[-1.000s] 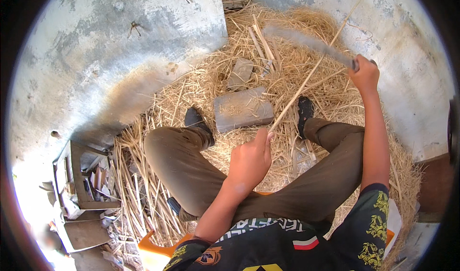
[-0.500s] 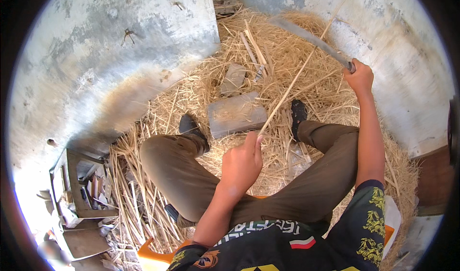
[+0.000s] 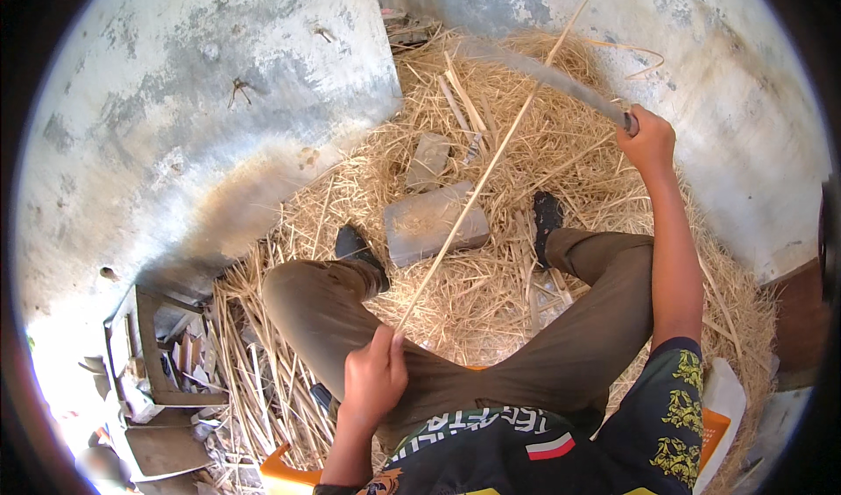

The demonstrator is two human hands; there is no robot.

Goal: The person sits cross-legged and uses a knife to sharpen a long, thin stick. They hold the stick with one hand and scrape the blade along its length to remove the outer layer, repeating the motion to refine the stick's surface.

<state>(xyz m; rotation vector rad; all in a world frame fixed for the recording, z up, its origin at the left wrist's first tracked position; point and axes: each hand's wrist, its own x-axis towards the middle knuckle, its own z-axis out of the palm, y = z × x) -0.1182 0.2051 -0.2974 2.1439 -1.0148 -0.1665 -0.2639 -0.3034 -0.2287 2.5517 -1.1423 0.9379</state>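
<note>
My left hand [image 3: 375, 374], low over my left thigh, is closed on the near end of a long, thin, pale strip [image 3: 477, 195] that looks like split bamboo or cane. The strip slants up and away to the right, past the top of the picture. In my right hand [image 3: 650, 143] is the handle of a long-bladed knife [image 3: 569, 83], held out at the far right. Its grey blade points left and crosses the strip; the blade's tip is blurred. A thin curled shaving [image 3: 644, 53] shows beyond the blade, against the wall.
A grey block [image 3: 429, 223] lies between my feet, with a smaller flat piece [image 3: 427, 162] behind it. Pale shavings [image 3: 491, 311] cover the floor. Long strips [image 3: 254, 355] lie at left beside a wooden frame [image 3: 162, 346]. Worn walls [image 3: 219, 101] rise around.
My left hand has drawn back toward me and to the left, pulling the strip along. The knife and right hand have shifted slightly left. A curled shaving now shows near the far wall.
</note>
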